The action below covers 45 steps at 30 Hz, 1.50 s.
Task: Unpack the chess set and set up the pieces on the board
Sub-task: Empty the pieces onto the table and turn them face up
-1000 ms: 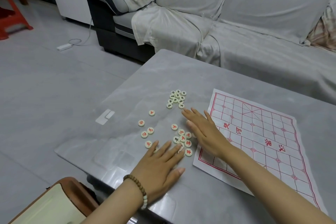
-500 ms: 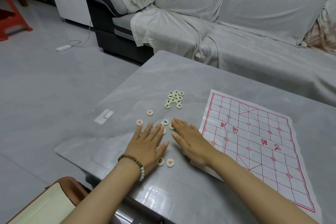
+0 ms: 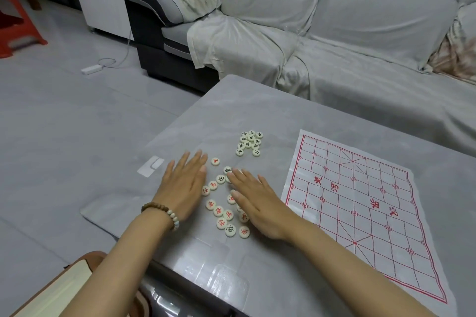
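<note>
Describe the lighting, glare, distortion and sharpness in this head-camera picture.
Head view: soft, even light with faint shadows under the left hand and right hand; glare patches on the table's glossy near edge; slight wide-angle bending toward the frame edges; the pieces between the hands are sharp, their characters legible.

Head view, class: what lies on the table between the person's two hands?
In the head view, a scatter of round cream chess pieces lies flat on the grey table between the left hand and the right hand, mostly red-marked.
</note>
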Motion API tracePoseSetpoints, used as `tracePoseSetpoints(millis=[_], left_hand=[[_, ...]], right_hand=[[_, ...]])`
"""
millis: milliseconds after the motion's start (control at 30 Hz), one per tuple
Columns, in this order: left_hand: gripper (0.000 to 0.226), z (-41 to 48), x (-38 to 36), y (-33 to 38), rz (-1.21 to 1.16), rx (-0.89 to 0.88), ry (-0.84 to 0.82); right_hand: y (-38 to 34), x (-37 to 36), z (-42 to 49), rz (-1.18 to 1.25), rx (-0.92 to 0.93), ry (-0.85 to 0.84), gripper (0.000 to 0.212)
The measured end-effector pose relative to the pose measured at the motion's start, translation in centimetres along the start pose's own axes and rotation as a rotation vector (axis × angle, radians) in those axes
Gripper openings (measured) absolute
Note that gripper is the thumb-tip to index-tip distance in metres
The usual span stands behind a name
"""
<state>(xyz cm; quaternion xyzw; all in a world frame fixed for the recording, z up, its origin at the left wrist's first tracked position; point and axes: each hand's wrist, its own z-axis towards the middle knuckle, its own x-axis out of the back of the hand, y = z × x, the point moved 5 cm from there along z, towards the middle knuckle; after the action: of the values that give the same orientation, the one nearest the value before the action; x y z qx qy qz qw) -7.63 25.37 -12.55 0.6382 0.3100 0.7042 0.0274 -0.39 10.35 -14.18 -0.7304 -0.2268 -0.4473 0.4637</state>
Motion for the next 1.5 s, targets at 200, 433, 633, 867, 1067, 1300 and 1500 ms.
tracePoseSetpoints(millis=[200,433,633,867,1067,1300,1500], left_hand=[[0.050,-0.8,-0.1,-1.3,-0.025,0.058,-0.052],[0.049,-1.8,-1.0,-0.9,-0.009,0.027,-0.178],[0.048,-2.7,-0.8,-1.5,0.054,0.024,-0.190],[0.050,-3.5,-1.5,-0.5,0.093,-0.005,-0.223],[0.050,-2.9,-1.4,-0.4,0.044,0.010,-0.176],[0.050,-2.5,-2.3,-0.7,0.007,0.019,-0.173],[0.055,-0.8,-2.5,-0.3,-0.013,0.004,-0.133]], right_hand=[[0.4,-0.5,2.8,-0.111,0.029,-0.156,0.051],[4.2,1.5,6.1,-0.212,-0.090,-0.067,0.056],[2.4,2.9,3.8,-0.052,-0.028,0.062,0.055],[-1.3,-0.5,-5.2,-0.112,0.173,0.074,0.056],[-0.6,-1.8,-4.8,-0.023,0.101,0.366,0.039],[0.0,0.5,-3.2,0.149,0.055,0.574,0.020],[5.0,5.1,3.6,0.104,-0.342,0.726,0.022]])
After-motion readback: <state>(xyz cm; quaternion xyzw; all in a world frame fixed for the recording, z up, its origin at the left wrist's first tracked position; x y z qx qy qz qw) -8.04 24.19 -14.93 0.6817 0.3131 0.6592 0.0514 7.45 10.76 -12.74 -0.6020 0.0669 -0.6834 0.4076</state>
